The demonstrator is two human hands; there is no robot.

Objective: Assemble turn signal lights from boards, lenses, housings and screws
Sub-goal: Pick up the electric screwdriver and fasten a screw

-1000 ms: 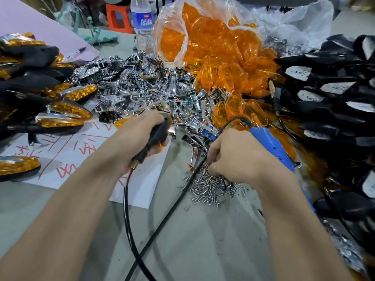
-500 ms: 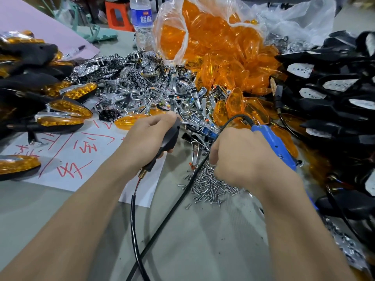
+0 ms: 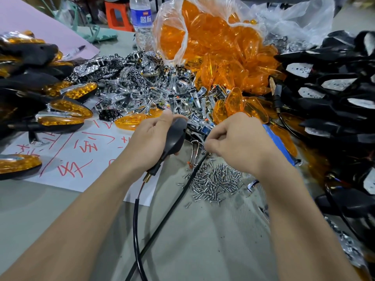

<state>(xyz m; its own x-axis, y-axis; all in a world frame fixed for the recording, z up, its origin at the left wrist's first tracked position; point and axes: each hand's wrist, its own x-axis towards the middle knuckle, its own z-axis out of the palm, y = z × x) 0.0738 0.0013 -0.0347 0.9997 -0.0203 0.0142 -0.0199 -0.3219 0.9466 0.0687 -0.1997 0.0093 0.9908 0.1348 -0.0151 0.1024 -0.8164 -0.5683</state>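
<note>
Paper: writing (perhaps Chinese); left hand grips housing, right hand screwdriver.

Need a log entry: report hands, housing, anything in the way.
Left hand grips housing. Right hand holds driver, pinching above screws. Cord crosses beside the pile.

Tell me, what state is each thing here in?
Left hand: grips black housing.
Right hand: thumb and forefinger pinched; contents hidden.
Lens bag: open, orange lenses spilling out.
Water bottle: upright; cap out of frame.
Screws: loose pile on table.
</note>
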